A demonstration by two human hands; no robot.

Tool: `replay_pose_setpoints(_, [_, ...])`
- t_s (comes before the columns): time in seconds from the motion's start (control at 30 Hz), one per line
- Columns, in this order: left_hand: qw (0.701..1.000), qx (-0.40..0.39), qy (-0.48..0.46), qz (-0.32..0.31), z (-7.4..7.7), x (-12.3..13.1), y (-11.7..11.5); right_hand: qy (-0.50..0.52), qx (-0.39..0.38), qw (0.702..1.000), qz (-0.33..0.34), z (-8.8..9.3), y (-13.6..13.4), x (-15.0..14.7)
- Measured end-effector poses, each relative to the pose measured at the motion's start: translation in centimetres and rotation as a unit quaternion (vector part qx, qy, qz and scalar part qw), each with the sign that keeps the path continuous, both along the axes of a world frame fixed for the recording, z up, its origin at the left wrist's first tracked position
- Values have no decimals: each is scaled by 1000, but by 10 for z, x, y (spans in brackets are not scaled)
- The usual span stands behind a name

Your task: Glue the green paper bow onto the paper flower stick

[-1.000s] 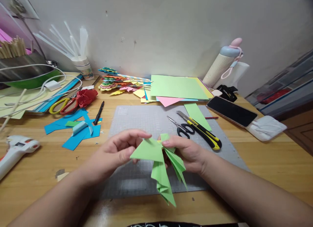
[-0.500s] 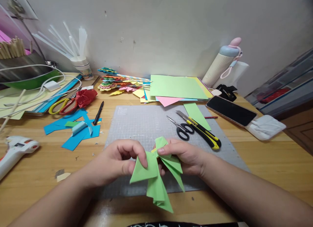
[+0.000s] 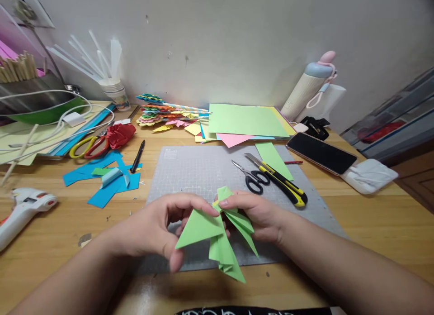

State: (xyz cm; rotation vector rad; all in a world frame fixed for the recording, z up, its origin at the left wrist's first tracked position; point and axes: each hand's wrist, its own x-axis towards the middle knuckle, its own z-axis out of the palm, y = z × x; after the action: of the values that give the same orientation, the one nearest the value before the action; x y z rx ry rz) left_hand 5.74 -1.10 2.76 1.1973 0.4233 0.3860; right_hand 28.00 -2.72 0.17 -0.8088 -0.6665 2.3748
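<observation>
– What have your fingers got?
– My right hand is closed in a pinch, thumb on top, on a light-green paper piece folded into pointed fans.
– And your left?
– My left hand has thumb and index spread wide apart. The index tip touches the paper near its centre; the thumb hangs by the left point. I can't tell what the fingers behind it grip.
– Where's the piece?
– Above the near half of the grey gridded cutting mat, its lowest point reaching past the near edge in my view.
– What's lying on that mat?
– Towards its right side, 1 pair of small black-handled scissors, 1 yellow-and-black box cutter and 1 light-green paper strip.
– Around it?
– Left of the mat, bright-blue paper scraps with 1 slim black pen beside them, and farther left 1 white glue gun. Behind the mat, 1 large light-green paper sheet on a pile. To its right, 1 dark-screened phone.
</observation>
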Motion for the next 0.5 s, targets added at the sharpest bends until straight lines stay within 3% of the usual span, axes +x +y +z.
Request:
replay_pose_setpoints(0.13, [998,-33,28,39,-3,-3,0,-6,-1,1000,6,-1,1,0])
replay_pose_setpoints(0.3, [996,-85,3,11,-5,-1,-1,-1,8,1000,10,-3,-1,-2])
replay_pose_setpoints(0.5, [998,14,39,52,-2,4,2,-10,59,997,-39,-2,-3,-4])
